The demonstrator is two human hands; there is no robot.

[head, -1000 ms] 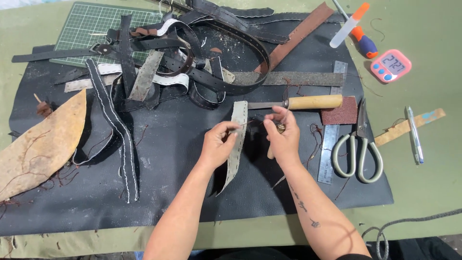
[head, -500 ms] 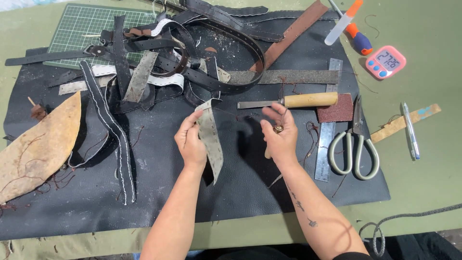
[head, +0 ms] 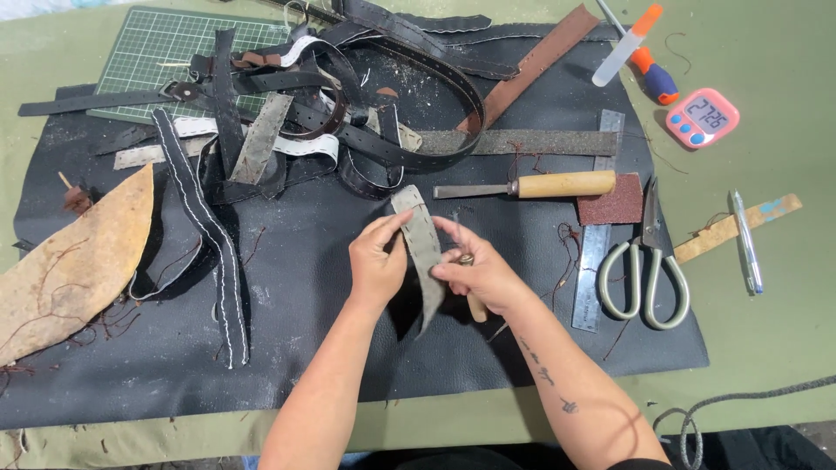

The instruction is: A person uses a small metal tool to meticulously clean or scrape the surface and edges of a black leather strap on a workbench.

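Head view: two bare hands hold a grey leather strip above a black leather mat.

Its long axis runs from upper left to lower right, the grey strip (head: 421, 248) curling at its top end and tapering to a point below. Left hand (head: 376, 261) pinches the upper edge; right hand (head: 481, 274) closes on the strip and on a wooden-handled tool (head: 475, 306) (its tip is hidden). The black mat (head: 331, 348) lies on a green table (head: 766, 331). A chisel (head: 527, 186), steel ruler (head: 599, 244) and scissors (head: 646, 265) lie to the right; tangled straps (head: 348, 113) crowd the far side. Bare mat remains near the front edge.
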